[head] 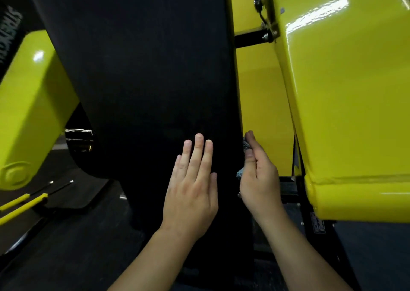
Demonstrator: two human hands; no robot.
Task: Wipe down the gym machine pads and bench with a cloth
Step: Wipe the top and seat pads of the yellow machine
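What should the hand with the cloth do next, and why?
Probably slide the cloth a little further along the right edge of the black pad. The right hand grips it there, in the gap beside the yellow frame, while the left hand lies flat on the pad's face.
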